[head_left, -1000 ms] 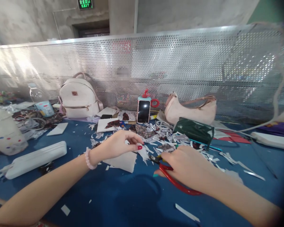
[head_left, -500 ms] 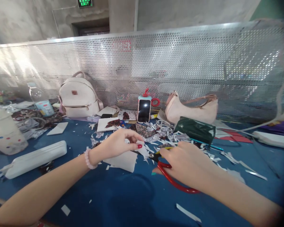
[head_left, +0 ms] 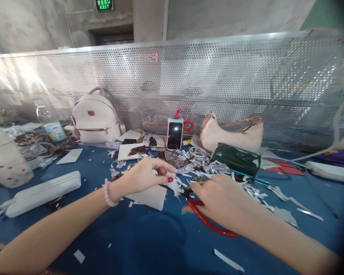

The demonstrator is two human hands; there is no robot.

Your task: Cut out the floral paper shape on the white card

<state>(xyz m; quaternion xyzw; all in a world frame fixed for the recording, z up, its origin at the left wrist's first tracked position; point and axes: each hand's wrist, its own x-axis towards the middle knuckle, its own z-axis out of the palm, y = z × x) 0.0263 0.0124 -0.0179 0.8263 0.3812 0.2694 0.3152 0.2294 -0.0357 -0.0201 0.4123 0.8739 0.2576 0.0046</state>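
Note:
Between the thumb and fingers of my left hand (head_left: pixel 145 173) is a small white piece of paper (head_left: pixel 174 185) with a jagged lower edge. My right hand (head_left: pixel 220 198) is closed around a pair of scissors (head_left: pixel 203 217) with red handles. Their dark blades point left and meet the paper piece; part of the blades is hidden behind it. Below my left hand a pale sheet of paper (head_left: pixel 151 198) lies on the blue table (head_left: pixel 149 244). Paper scraps (head_left: pixel 195 156) and patterned cuttings (head_left: pixel 174 158) are heaped just beyond both hands.
A phone (head_left: pixel 174 135) leans upright at the back, between a cream backpack (head_left: pixel 96 118) and a pale pink handbag (head_left: pixel 232 133). A dark green pouch (head_left: pixel 236 158) lies at right. A white power strip (head_left: pixel 46 193) and a cup (head_left: pixel 8 160) stand left. A perforated metal panel (head_left: pixel 218 76) closes off the back.
My right hand and the scissors have shifted slightly left, bringing the blades a little further over the paper piece. My left hand keeps its pinch almost unmoved.

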